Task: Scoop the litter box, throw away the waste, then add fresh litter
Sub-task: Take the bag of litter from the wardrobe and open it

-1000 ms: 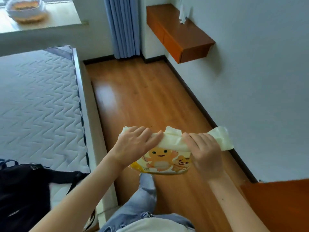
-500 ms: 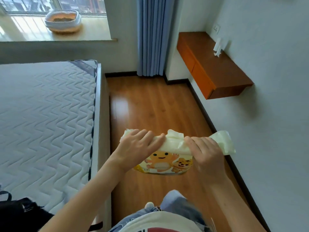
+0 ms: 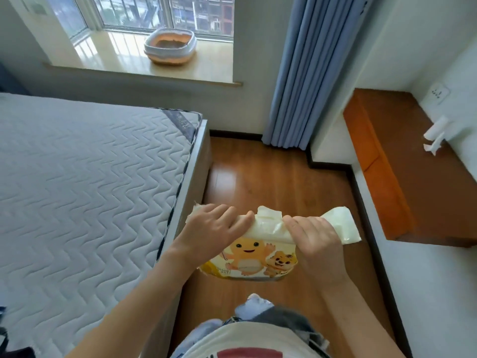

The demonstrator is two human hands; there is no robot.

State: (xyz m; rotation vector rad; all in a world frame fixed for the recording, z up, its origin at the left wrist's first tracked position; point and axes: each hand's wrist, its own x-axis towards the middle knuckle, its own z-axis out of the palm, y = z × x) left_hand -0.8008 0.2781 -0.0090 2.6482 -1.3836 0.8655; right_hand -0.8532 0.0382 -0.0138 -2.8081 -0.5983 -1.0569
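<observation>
Both hands grip litter bag (image 3: 254,251) top edge over floor: left hand (image 3: 216,229), right hand (image 3: 313,241), fingers curled on it. Litter box (image 3: 169,46) far off on windowsill, w/ litter inside.

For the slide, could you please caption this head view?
Both hands, left hand and right hand, grip the litter bag top, with the litter box on the windowsill ahead.

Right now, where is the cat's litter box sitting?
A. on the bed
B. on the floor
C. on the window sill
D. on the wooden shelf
C: the litter box rests on the window sill, beyond the bed, by the glass.
</observation>
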